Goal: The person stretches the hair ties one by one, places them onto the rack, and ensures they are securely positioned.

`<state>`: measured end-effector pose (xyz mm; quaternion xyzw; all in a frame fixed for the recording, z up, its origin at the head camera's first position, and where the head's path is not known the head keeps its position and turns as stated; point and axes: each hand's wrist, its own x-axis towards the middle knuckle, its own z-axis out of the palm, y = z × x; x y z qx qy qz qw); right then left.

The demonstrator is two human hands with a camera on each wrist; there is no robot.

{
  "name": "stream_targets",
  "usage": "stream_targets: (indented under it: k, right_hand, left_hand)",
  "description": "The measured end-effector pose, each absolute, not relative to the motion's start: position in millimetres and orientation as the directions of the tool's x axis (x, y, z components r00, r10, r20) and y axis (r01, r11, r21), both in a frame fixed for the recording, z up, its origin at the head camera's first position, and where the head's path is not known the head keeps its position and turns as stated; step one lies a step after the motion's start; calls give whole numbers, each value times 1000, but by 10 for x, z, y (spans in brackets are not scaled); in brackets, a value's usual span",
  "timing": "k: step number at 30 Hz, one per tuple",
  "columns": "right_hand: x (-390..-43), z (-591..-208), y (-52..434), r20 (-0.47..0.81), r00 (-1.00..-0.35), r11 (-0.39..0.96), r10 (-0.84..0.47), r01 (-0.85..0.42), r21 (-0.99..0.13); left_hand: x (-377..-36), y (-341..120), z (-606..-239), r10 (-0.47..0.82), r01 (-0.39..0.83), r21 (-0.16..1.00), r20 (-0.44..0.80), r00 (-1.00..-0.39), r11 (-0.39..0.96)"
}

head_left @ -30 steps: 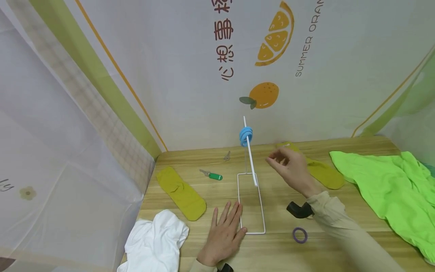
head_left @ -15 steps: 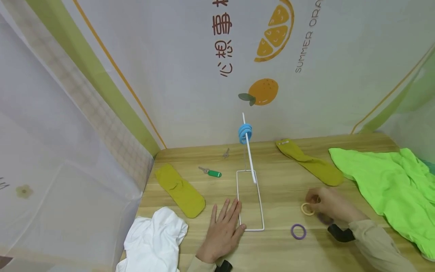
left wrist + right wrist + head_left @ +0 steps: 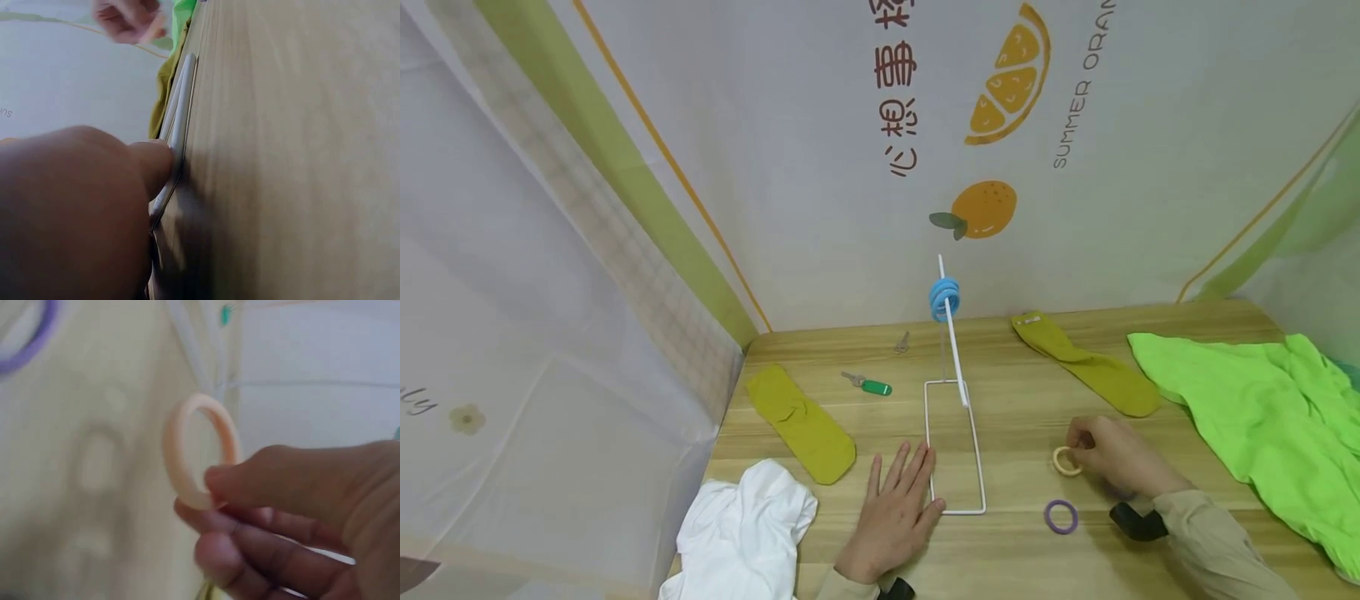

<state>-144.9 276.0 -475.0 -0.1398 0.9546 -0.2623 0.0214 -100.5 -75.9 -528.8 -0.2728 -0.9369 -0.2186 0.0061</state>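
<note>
Head view: the left hand (image 3: pixel 891 518), fingers straight, seemingly steadies the stand (image 3: pixel 955 352), while the right hand (image 3: pixel 1116 454) pinches a pale ring (image 3: pixel 174 451), leaving its hole mostly clear.

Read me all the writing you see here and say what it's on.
"心想事", next character cut off: back curtain.
"SUMMER ORAN", cut off above: same curtain; a fragment in the left wrist view.
"ly", start cut off: left curtain.
White mark on the right-hand yellow sock: too small to read.
</note>
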Motion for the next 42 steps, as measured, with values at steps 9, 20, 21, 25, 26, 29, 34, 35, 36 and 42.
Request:
stream_targets:
  k: [9,20,21,25,26,29,34,35,36,42]
  right_hand:
    - [-1421,-4214,2311,377,-881,623,-286,-470,-625]
    - [-1256,-3474,1739,803,-513,-83,-303,-826,-558]
    - [-1255,-3439,1705,812,-502,-110,-299,-827,-552]
    - [-1287,-3376,1598,799,-535,-28,-275,-826,-563]
    - [-1307,-3381,1581,783,-562,16,-267,-815,-579]
    - [-1389,-3412,1544,751,-618,148,-234,-786,-600]
    - [-1584,-3447,1481,742,-652,284,-159,-750,-598]
    - [-1626,-3450,1467,743,-653,302,-145,-744,-596]
    - [-1665,-3452,1455,749,-649,315,-133,-744,-589]
    - [-1858,-3473,1415,765,-640,370,-81,-731,-573]
  left_hand:
    - [-998,-753,-5269,504,512,404,134,-853,758]
    - [-993,-750,-5240,495,489,372,87,-864,789]
    - [-993,-752,-5244,496,495,367,98,-863,788]
    - [-989,-758,-5266,498,510,374,137,-856,774]
    - [-987,-759,-5266,498,510,377,138,-856,773]
    - [-988,-756,-5266,496,501,386,121,-860,775]
    - [-997,-753,-5257,490,482,372,82,-868,793]
    - [-999,-754,-5256,489,483,368,83,-868,795]
    - [-1000,-754,-5259,489,483,366,84,-868,796]
    - [-995,-749,-5272,491,492,355,98,-865,795]
